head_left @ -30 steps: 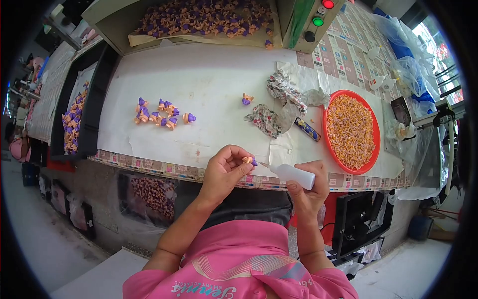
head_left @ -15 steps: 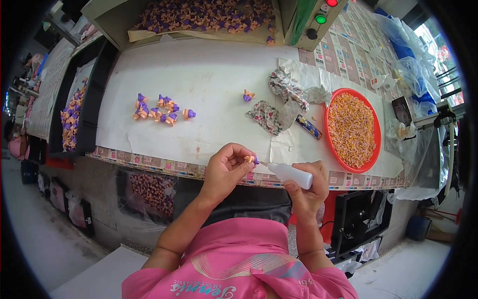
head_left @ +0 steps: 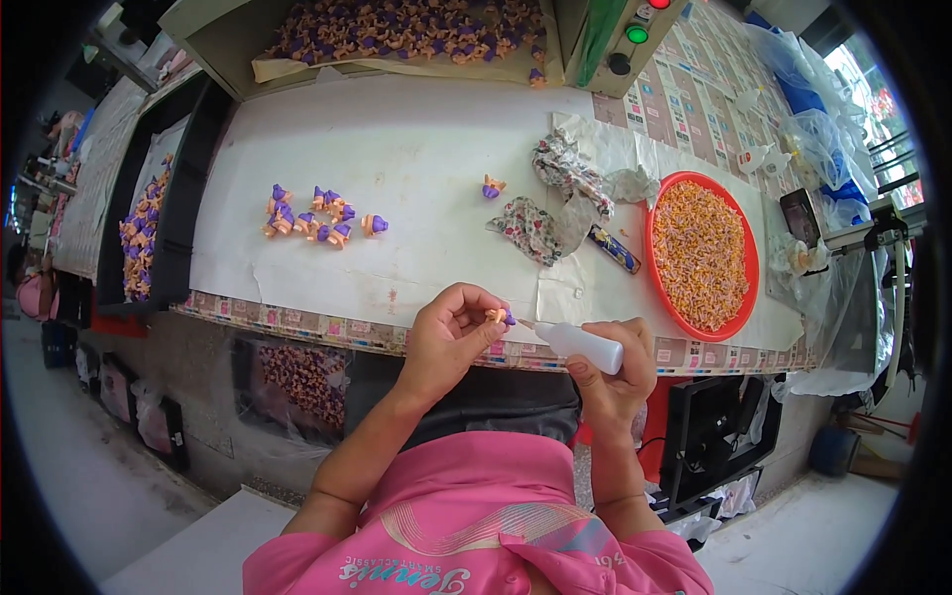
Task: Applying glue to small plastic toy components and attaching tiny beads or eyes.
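Between thumb and fingers, my left hand (head_left: 452,335) pinches a small peach-and-purple plastic figure part (head_left: 501,316) over the table's front edge. My right hand (head_left: 617,375) is wrapped round a white squeeze bottle (head_left: 585,347), tilted so its thin nozzle points left at the purple end of the part. Nozzle tip and part are very close; whether they touch I cannot tell. Several similar parts (head_left: 309,215) lie in a loose group on the left of the white-covered table (head_left: 416,149). One more figure part (head_left: 493,186) lies alone near the middle.
A red round tray (head_left: 757,260) full of tiny orange-yellow pieces stands at the right. Flowered cloths (head_left: 565,169) and a dark blue tube (head_left: 615,249) lie beside it. At the left is a black crate (head_left: 188,178) of parts; at the back, an open-fronted box (head_left: 213,45) holds many more.
Both hands keep almost the same place, with the figure part and bottle still held. The view has shifted very slightly.
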Demonstrator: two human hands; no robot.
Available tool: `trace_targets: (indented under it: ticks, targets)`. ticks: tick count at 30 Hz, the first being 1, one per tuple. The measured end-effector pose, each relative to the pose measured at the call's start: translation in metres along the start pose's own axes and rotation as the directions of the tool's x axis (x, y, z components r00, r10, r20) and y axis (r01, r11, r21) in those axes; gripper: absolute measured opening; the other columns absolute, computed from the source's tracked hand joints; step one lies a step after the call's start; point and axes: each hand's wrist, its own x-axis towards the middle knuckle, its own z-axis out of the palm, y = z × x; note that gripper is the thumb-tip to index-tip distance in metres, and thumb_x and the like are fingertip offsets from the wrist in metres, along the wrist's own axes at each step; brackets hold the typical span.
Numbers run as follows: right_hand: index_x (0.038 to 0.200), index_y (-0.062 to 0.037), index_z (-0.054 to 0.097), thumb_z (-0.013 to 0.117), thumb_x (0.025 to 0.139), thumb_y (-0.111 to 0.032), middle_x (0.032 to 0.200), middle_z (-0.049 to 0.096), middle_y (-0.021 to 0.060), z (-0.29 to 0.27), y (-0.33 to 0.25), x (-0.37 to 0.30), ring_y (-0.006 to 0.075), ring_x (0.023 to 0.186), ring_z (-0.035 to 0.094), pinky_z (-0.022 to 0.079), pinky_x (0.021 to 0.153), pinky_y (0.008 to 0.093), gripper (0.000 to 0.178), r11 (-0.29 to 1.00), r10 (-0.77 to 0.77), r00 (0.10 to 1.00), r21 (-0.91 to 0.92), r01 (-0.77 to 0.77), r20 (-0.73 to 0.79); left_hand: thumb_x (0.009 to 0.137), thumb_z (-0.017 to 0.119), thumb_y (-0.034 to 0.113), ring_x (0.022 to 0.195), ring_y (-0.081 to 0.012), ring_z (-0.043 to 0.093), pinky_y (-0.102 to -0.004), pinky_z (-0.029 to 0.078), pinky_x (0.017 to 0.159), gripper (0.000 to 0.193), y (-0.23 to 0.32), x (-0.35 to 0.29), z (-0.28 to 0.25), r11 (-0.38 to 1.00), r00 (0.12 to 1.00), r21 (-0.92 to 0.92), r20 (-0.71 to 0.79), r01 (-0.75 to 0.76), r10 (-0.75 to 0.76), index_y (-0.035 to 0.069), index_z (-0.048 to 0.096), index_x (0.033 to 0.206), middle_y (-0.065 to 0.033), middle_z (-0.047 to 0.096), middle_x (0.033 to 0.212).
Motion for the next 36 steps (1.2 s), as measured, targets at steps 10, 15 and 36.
trace_targets:
  ticks: [10, 15, 36]
  targets:
    - [0.097, -0.0022, 0.067, 0.082, 0.076, -0.017, 0.086, 0.061, 0.0059, -0.005, 0.011, -0.001, 0.0166, 0.075, 0.052, 0.043, 0.066, 0.0282, 0.03, 0.998, 0.049, 0.998, 0.037, -0.047, -0.036, 0.087, 0.066, -0.005, 0.095, -0.0115, 0.061, -0.0261, 0.051, 0.088, 0.021, 0.0, 0.0, 0.003, 1.0, 1.0, -0.01, 0.0, 0.003, -0.003, 0.0, 0.056, 0.104, -0.0068, 0.062, 0.103]
    - [0.098, 0.0008, 0.058, 0.077, 0.081, -0.011, 0.088, 0.055, 0.0036, 0.0, 0.039, 0.006, 0.011, 0.082, 0.053, 0.044, 0.072, 0.0245, 0.028, 0.995, 0.101, 0.989, 0.027, -0.098, -0.109, 0.087, 0.065, -0.005, 0.094, -0.0098, 0.061, -0.0245, 0.051, 0.087, 0.019, 0.0, 0.002, 0.01, 1.0, 1.0, 0.016, -0.006, -0.003, 0.003, 0.0, 0.056, 0.103, -0.0065, 0.063, 0.104]
    - [0.097, -0.006, 0.071, 0.067, 0.083, -0.006, 0.091, 0.061, 0.0096, -0.118, 0.08, 0.078, 0.0267, 0.092, 0.054, 0.043, 0.082, 0.0383, 0.015, 0.715, -0.077, 0.978, -0.694, -0.083, -0.195, 0.087, 0.064, -0.005, 0.092, -0.013, 0.063, -0.0281, 0.055, 0.086, 0.018, 0.0, 0.009, 0.049, 1.0, 1.0, -0.008, -0.008, 0.01, -0.01, -0.001, 0.055, 0.102, -0.0111, 0.062, 0.105]
